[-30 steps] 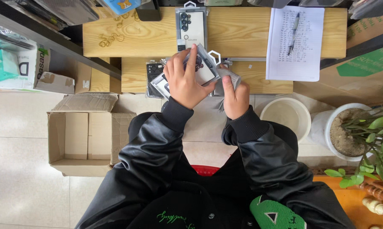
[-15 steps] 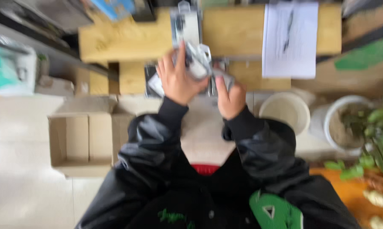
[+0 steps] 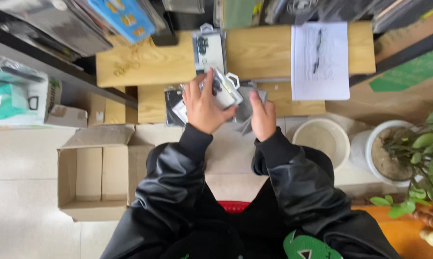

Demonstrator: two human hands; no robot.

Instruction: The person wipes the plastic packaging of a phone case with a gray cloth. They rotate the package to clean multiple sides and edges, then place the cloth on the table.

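The wooden table [image 3: 144, 60] is taken as the landmark and runs across the top of the view. Below its left end an open cardboard box [image 3: 94, 175] stands on the floor. Below its right end are a white bucket [image 3: 321, 139] and, further right, a potted plant [image 3: 408, 153]. On the table's right part lies a printed sheet [image 3: 320, 62] with a pen [image 3: 317, 52] resting on it. Near the table's middle a clear packaged phone case [image 3: 209, 48] lies flat. At the table's front edge the left hand [image 3: 204, 108] has its grip closed around a second packaged phone case [image 3: 223, 91], thumb underneath and fingers spread over the back, the pack tilted and lifted clear of the wood. The right hand [image 3: 263, 115] sits just beside it, fingers curled on a grey stack of packs [image 3: 245, 103]; how firmly that grip is closed cannot be told, as the fingertips are hidden. Further dark packs [image 3: 173, 103] lie under the left hand. Risk assessment: the held pack is slick plastic gripped at one side only, and could slip and drop off the table's front edge to the floor; the loose stack overhangs that edge and could slide if nudged.
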